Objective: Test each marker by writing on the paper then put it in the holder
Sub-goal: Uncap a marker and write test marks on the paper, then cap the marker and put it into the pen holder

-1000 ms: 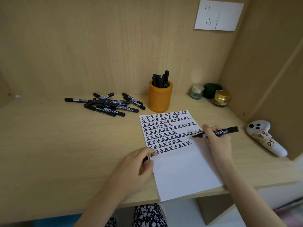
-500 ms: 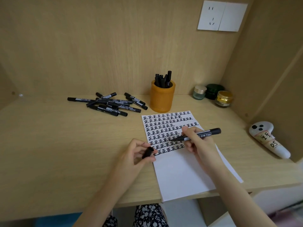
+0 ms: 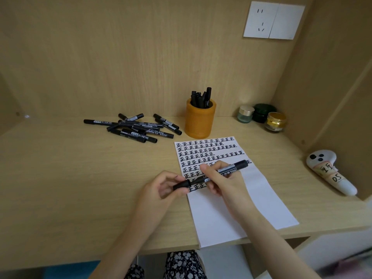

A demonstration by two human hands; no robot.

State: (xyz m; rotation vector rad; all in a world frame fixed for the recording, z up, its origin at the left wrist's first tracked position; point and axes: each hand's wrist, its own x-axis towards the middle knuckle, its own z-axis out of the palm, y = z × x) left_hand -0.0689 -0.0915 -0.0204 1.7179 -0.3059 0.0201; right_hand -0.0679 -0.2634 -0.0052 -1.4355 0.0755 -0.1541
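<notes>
right hand (image 3: 225, 184): fingers are curled round the barrel of the black marker (image 3: 227, 170), thumb on top, holding it low over the written rows with its tail end pointing up and to the right.
left hand (image 3: 161, 192): thumb and fingertips pinch the black cap (image 3: 182, 185) at the marker's writing end. the cap lies in line with the barrel. i cannot tell whether it is fully seated.
step in hand: most likely recapping the tested marker before it goes into the holder.
doing it well: hold the barrel steady with the right hand and push the cap straight along its axis until it seats. a skewed push could smear ink on the fingers or leave the cap loose.
paper (image 3: 231, 210): a white sheet on the table (image 3: 60, 178) beneath both hands. the upper part is filled with rows of black characters and the lower part is blank. its near edge hangs over the table's front edge, so pressing there could shift it.
holder (image 3: 200, 119): an orange cup standing upright just beyond the paper's top edge, with several black markers (image 3: 201, 97) in it. the next move calls for a lift over the sheet and an end-first drop among them.
loose markers (image 3: 136, 128): a heap to the left of the holder, well apart from the hands, probably awaiting their test.
</notes>
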